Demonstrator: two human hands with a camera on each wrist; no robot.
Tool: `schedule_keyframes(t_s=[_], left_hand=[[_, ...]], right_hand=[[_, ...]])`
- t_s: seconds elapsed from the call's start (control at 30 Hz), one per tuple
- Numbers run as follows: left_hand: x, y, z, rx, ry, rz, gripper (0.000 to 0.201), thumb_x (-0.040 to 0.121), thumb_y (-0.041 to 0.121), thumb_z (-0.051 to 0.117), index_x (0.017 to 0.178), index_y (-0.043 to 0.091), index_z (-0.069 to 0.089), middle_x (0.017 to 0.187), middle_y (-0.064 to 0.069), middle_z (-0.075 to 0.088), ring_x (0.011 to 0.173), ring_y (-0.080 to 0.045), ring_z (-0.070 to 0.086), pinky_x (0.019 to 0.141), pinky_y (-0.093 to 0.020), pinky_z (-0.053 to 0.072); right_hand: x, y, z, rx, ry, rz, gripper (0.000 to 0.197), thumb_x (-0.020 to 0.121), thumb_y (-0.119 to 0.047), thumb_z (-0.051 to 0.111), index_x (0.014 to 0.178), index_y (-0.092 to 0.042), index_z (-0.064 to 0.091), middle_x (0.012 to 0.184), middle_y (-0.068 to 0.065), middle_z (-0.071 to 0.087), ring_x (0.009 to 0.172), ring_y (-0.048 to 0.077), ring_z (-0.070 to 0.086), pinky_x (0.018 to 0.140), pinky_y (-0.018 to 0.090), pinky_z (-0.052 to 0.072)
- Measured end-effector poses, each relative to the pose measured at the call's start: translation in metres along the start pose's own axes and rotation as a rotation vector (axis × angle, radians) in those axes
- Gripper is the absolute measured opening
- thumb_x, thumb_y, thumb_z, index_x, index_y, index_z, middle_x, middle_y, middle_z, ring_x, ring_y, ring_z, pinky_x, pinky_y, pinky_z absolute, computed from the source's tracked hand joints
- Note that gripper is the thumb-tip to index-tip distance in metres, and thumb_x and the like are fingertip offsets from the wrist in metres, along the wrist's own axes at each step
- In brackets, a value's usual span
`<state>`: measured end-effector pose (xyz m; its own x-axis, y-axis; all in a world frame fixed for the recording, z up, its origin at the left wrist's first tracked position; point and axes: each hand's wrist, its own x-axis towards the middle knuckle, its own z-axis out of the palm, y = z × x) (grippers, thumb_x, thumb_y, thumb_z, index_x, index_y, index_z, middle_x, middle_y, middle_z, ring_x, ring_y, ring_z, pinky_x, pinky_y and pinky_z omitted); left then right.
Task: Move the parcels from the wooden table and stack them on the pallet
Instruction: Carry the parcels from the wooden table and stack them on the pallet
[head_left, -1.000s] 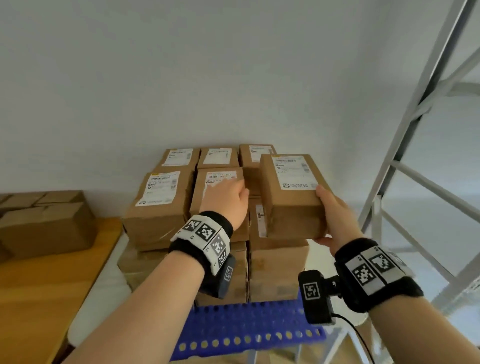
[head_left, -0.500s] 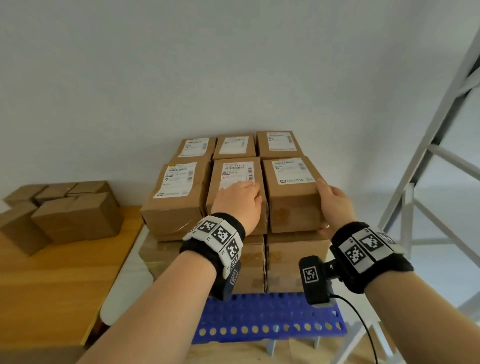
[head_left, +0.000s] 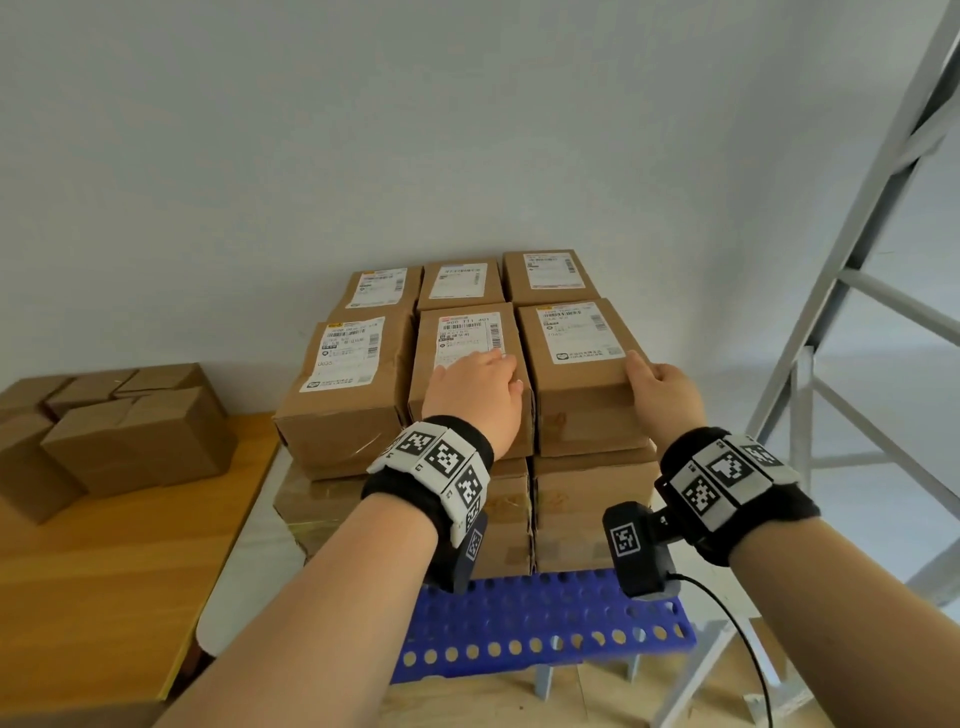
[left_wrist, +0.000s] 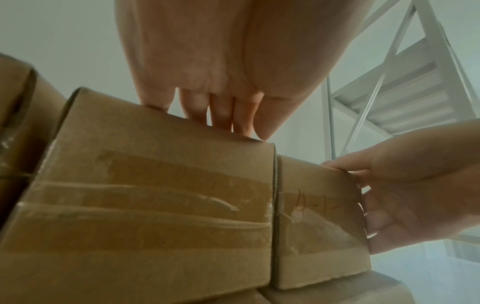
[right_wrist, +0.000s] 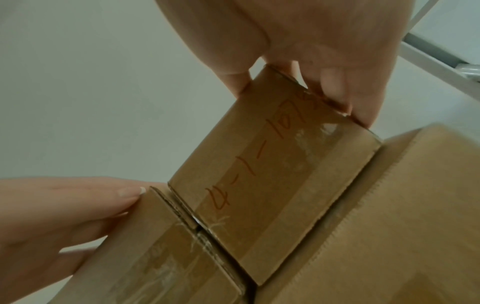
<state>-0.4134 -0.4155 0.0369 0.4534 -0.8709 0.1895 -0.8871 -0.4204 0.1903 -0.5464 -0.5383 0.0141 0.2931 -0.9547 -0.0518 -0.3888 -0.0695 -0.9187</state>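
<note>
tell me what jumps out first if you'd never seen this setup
A tight stack of labelled cardboard parcels on a blue perforated pallet fills the centre. The left hand rests flat on the front middle parcel, while the right hand holds the front right parcel's corner. Plain brown boxes sit on the wooden table at left.

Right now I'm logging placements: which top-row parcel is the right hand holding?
The front right parcel on the stack: the right hand grips its outer near corner, while the left hand rests on the middle parcel.
</note>
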Motion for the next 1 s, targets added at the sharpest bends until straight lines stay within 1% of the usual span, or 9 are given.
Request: schedule_keyframes(t_s=[0.23,0.53,0.6,0.63,0.7,0.73,0.87,0.93,1.0], left_hand=[[-0.001,0.000,0.000,0.007,0.015,0.002,0.039,0.100,0.029,0.031,0.134,0.017,0.046,0.144,-0.001,0.042,0.132,-0.019,0.037,0.110,-0.041,0.029],[-0.002,0.000,0.000,-0.004,0.021,-0.005,0.037,0.099,0.028,0.031,0.130,0.016,0.049,0.139,-0.002,0.047,0.127,-0.020,0.042,0.108,-0.040,0.031],[-0.002,0.000,0.000,-0.009,0.020,-0.009,0.037,0.099,0.027,0.031,0.129,0.016,0.049,0.139,-0.001,0.046,0.127,-0.020,0.042,0.109,-0.040,0.030],[-0.002,0.000,0.000,-0.010,0.017,-0.010,0.037,0.099,0.027,0.031,0.129,0.017,0.049,0.140,-0.001,0.046,0.128,-0.020,0.042,0.109,-0.040,0.030],[-0.002,0.000,0.000,-0.006,0.013,-0.010,0.037,0.099,0.028,0.031,0.130,0.017,0.049,0.142,-0.001,0.044,0.129,-0.020,0.041,0.109,-0.041,0.030],[-0.001,0.000,0.000,-0.006,0.013,-0.011,0.037,0.099,0.027,0.031,0.130,0.017,0.049,0.142,-0.001,0.044,0.128,-0.021,0.041,0.109,-0.041,0.030],[-0.001,0.001,0.000,-0.017,0.018,-0.017,0.036,0.099,0.027,0.032,0.128,0.016,0.050,0.138,-0.003,0.047,0.126,-0.022,0.044,0.109,-0.041,0.030],[-0.002,0.001,0.000,-0.017,0.021,-0.017,0.036,0.099,0.027,0.032,0.128,0.016,0.051,0.137,-0.003,0.048,0.126,-0.022,0.044,0.108,-0.040,0.031],[-0.002,0.001,0.000,-0.015,0.026,-0.016,0.036,0.099,0.027,0.032,0.127,0.015,0.051,0.135,-0.004,0.049,0.124,-0.022,0.045,0.107,-0.039,0.033]], right_hand=[[0.001,0.002,-0.001,-0.056,0.012,-0.051,0.042,0.098,-0.039,0.038,0.119,-0.006,0.054,0.105,0.008,0.058,0.090,0.021,0.052,0.076,0.033,0.043],[0.006,0.001,-0.005,-0.037,-0.028,-0.040,0.050,0.098,-0.044,0.035,0.122,-0.005,0.054,0.103,0.006,0.055,0.094,0.022,0.051,0.089,0.038,0.045],[0.004,0.000,-0.005,-0.033,-0.031,-0.029,0.052,0.098,-0.045,0.036,0.128,-0.005,0.050,0.113,0.009,0.056,0.103,0.024,0.052,0.089,0.037,0.043],[0.003,0.000,-0.005,-0.029,-0.015,-0.030,0.054,0.097,-0.045,0.037,0.134,-0.006,0.045,0.125,0.011,0.054,0.112,0.026,0.051,0.093,0.036,0.041],[0.000,-0.001,-0.004,-0.029,0.028,-0.090,0.056,0.097,-0.042,0.041,0.142,-0.010,0.034,0.143,0.009,0.043,0.128,0.025,0.043,0.100,0.035,0.037],[-0.003,-0.003,-0.004,-0.042,0.043,-0.146,0.055,0.097,-0.040,0.043,0.143,-0.011,0.033,0.144,0.008,0.041,0.130,0.024,0.042,0.102,0.035,0.036],[-0.010,-0.009,0.003,-0.131,0.056,-0.344,0.047,0.096,-0.030,0.048,0.139,-0.013,0.041,0.138,0.004,0.047,0.124,0.020,0.045,0.101,0.031,0.039],[-0.011,-0.010,0.006,-0.158,0.066,-0.358,0.047,0.096,-0.030,0.049,0.138,-0.012,0.043,0.139,0.005,0.046,0.126,0.021,0.044,0.106,0.038,0.039],[-0.011,-0.008,0.008,-0.176,0.067,-0.355,0.045,0.095,-0.030,0.050,0.135,-0.010,0.046,0.138,0.006,0.046,0.124,0.022,0.045,0.105,0.040,0.040]])
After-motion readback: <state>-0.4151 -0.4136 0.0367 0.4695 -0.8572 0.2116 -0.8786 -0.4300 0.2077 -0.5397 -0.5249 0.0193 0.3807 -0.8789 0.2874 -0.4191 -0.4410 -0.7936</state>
